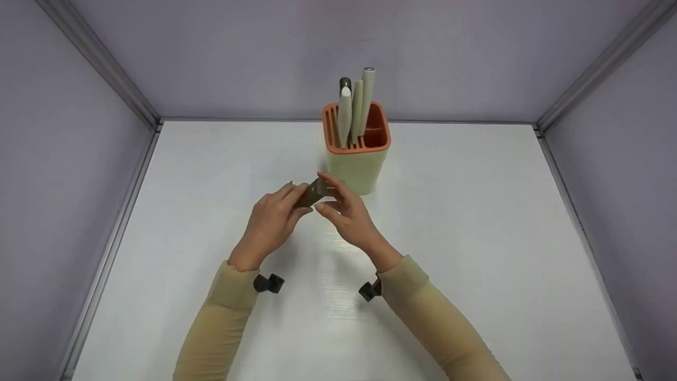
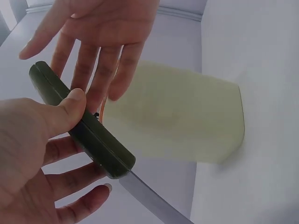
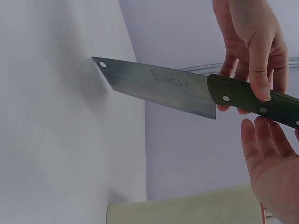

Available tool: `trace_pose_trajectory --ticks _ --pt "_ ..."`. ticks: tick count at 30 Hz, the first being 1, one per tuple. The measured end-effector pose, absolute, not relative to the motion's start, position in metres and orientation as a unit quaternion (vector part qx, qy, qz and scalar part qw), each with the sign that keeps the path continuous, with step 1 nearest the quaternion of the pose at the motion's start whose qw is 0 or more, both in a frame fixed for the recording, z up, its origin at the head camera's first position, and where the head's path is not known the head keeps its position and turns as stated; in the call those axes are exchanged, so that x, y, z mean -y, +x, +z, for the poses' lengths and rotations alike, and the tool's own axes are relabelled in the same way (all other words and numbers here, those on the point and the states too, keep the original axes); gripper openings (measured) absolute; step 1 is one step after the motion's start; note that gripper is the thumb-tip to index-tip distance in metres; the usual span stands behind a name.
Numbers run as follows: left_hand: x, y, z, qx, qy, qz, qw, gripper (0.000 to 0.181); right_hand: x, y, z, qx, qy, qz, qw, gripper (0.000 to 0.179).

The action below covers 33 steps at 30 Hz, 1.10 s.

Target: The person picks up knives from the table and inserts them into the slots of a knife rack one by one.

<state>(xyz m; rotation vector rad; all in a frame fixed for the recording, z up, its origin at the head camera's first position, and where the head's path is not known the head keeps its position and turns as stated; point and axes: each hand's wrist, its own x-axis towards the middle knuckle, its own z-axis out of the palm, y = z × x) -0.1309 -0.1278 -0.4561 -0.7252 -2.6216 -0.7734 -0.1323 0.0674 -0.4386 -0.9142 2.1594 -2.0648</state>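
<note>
A kitchen knife (image 3: 156, 86) with a broad, angled blade and a dark green riveted handle (image 2: 105, 147) is held above the table. My left hand (image 1: 272, 219) pinches the handle between thumb and fingers, as the left wrist view shows closely. In the right wrist view the blade points away to the left, with a small hole near its tip. My right hand (image 1: 350, 217) hovers at the handle's butt end, fingers extended and spread. Whether those fingertips touch the handle I cannot tell.
Behind the hands stands a pale green knife block (image 1: 355, 172) with an orange slotted top. Several light-handled knives (image 1: 358, 106) and one dark-ended piece (image 1: 345, 83) stick up from it. Grey panels wall in the white table (image 1: 476, 222) at the back and sides.
</note>
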Motion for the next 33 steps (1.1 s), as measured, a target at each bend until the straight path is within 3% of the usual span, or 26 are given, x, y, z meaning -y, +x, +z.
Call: trace_pose_trajectory --ticks 20,33 --pt "0.105 -0.128 -0.449 0.864 -0.265 -0.381 0.194 0.040 -0.066 -0.145 -0.445 -0.698 -0.290 -0.650 -0.072 0.035" --pt "0.102 -0.127 -0.445 0.823 -0.233 -0.462 0.234 0.029 -0.071 -0.146 -0.423 -0.686 -0.293 -0.666 -0.026 0.033"
